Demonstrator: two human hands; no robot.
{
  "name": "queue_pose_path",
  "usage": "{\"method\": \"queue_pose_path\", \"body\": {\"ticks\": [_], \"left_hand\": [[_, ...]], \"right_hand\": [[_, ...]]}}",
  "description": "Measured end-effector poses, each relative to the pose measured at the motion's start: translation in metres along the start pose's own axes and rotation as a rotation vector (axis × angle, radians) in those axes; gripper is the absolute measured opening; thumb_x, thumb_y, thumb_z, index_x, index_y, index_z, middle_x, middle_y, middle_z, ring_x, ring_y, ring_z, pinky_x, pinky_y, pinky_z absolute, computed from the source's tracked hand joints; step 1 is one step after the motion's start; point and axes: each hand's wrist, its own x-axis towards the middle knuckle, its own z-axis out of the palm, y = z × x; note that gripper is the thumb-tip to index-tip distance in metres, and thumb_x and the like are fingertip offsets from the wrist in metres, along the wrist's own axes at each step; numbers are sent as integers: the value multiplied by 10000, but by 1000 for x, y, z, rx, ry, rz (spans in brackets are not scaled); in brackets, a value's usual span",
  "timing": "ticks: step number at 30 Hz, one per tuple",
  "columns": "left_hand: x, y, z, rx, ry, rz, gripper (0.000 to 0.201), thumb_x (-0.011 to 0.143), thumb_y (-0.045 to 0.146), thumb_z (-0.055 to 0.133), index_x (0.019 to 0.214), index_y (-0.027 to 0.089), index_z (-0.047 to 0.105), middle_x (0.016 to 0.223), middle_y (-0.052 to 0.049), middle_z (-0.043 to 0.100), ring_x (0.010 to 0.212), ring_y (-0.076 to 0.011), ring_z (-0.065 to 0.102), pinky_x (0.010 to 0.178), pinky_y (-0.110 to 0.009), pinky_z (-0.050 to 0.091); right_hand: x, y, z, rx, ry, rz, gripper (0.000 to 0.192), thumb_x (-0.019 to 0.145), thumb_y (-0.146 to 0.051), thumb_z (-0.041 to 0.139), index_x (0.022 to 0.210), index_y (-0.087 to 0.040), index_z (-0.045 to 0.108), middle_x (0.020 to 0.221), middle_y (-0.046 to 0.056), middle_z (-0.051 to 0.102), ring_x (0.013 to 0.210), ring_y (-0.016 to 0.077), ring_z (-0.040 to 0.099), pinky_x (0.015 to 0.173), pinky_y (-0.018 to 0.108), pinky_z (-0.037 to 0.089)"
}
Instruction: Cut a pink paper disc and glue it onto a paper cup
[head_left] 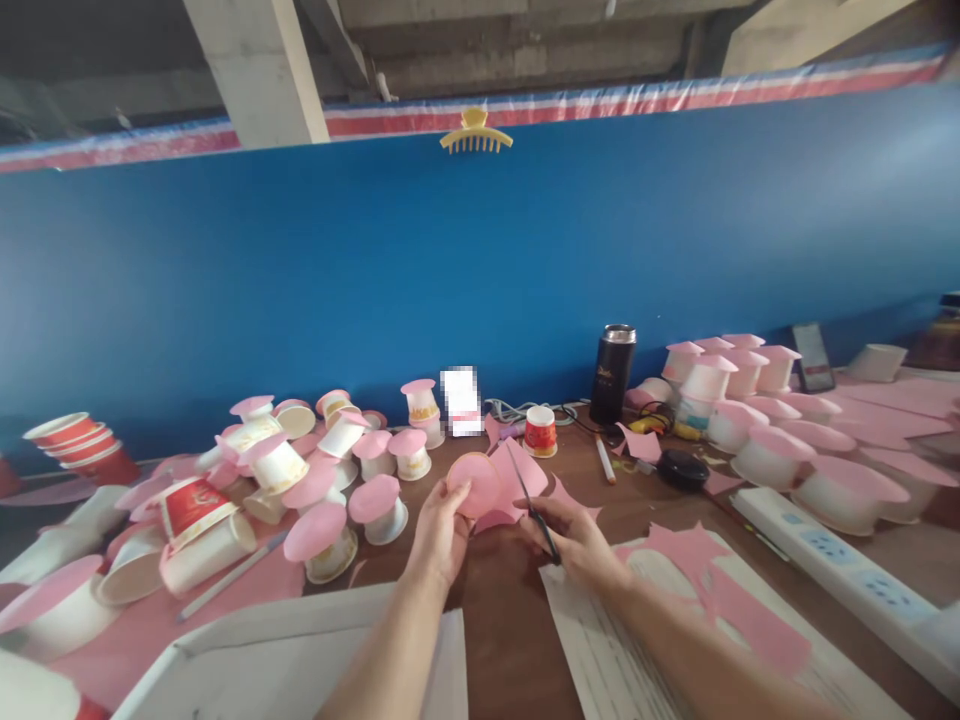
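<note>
My left hand pinches a sheet of pink paper by a round part with a thin tan edge, thumb on top. Whether a cup sits behind that round part I cannot tell. Dark-handled scissors are in my right hand, fingers closed around the handles. Their blades point up and away, against the pink paper right of the round part. Just beyond the paper stands a red paper cup, upside down. Pink scraps lie close to my right fingers.
Many paper cups with pink discs crowd the left; more pink-topped cups stand right. A black flask, a marker, a round black case and a power strip lie around. A blue partition closes the back.
</note>
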Motion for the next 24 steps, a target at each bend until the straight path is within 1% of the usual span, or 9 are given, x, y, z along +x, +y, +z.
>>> {"method": "queue_pose_path", "body": {"ticks": [3,4,8,10,13,17,20,22,24], "left_hand": [[4,-6,-2,-8,-8,1,289,677,262,754,872,161,567,820,-38,694,761,-165,675,680,-262,509],[5,-8,-3,-5,-8,1,275,680,253,747,867,163,567,810,-33,692,767,-165,676,688,-262,508],[8,-13,-3,17,-24,-13,299,675,248,741,927,170,600,817,-23,694,751,-155,674,692,-258,503],[7,-13,-1,8,-25,-30,338,656,260,759,945,165,612,839,-36,700,754,-163,677,701,-269,508],[5,-11,2,-15,20,-50,364,619,264,792,920,160,616,833,-33,702,737,-163,674,701,-277,514],[3,-7,5,-14,60,-77,371,605,259,810,905,170,611,819,-13,699,697,-140,665,670,-257,511],[3,-6,4,-16,35,-68,363,625,276,799,920,175,612,821,-14,703,698,-141,670,652,-250,507],[4,-7,3,-23,1,-50,354,640,290,792,922,173,614,841,-25,707,734,-156,680,680,-264,516],[5,-8,2,-43,-39,-38,333,657,294,784,915,170,614,874,-38,711,786,-169,687,736,-284,526]], "right_hand": [[0,2,1,74,-94,53,449,758,-441,728,1067,-128,641,633,-30,477,558,82,416,516,235,290],[0,2,1,85,-105,56,433,761,-441,726,1054,-133,642,635,-32,471,558,81,413,516,234,288],[-1,1,2,37,-82,95,407,772,-468,708,1016,-147,646,637,-29,474,567,87,417,533,239,316],[-2,0,2,19,-98,90,399,783,-471,697,1008,-145,650,638,-27,466,575,89,409,535,241,316],[-2,1,2,-1,-123,76,400,777,-464,705,1006,-138,658,636,-25,459,576,90,398,531,242,317],[-2,-1,1,-53,-105,88,425,772,-470,707,1026,-133,656,636,-19,478,571,90,397,531,245,324],[-4,-7,2,-63,-123,91,379,792,-473,683,959,-134,658,632,-21,469,572,86,391,531,239,311],[-5,-11,4,-79,-128,104,351,794,-472,679,878,-132,655,623,-23,464,565,80,384,520,232,297],[-5,-14,5,-103,-116,122,353,786,-476,686,847,-130,654,623,-20,477,560,79,391,513,230,298]]}}
